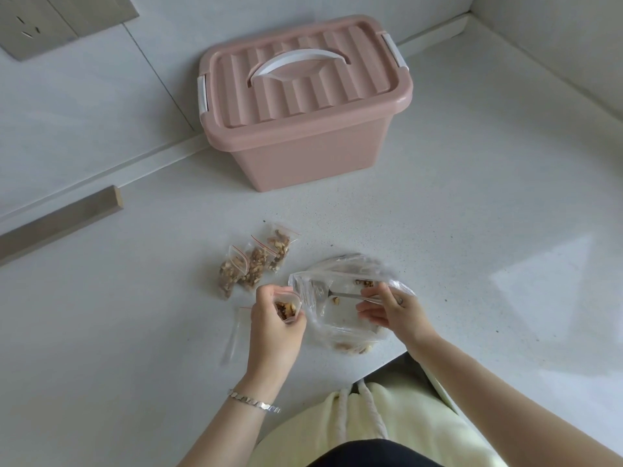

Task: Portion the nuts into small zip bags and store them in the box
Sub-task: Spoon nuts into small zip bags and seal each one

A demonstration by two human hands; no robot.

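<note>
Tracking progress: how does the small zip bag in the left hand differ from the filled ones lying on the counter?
The small clear zip bag is gripped upright, mouth open, by the left hand; the filled zip bags lie flat on the white counter, untouched. Both hold brown nuts.

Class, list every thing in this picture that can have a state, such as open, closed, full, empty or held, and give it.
Pink box: lid on, closed.
Three small zip bags: filled with nuts, lying on counter.
Zip bag in hand: open, partly filled, gripped by left hand.
Large clear bag: open, nearly empty.
Spoon: inside large bag, pinched by right hand.
Spare zip bag: empty, lying flat.
</note>
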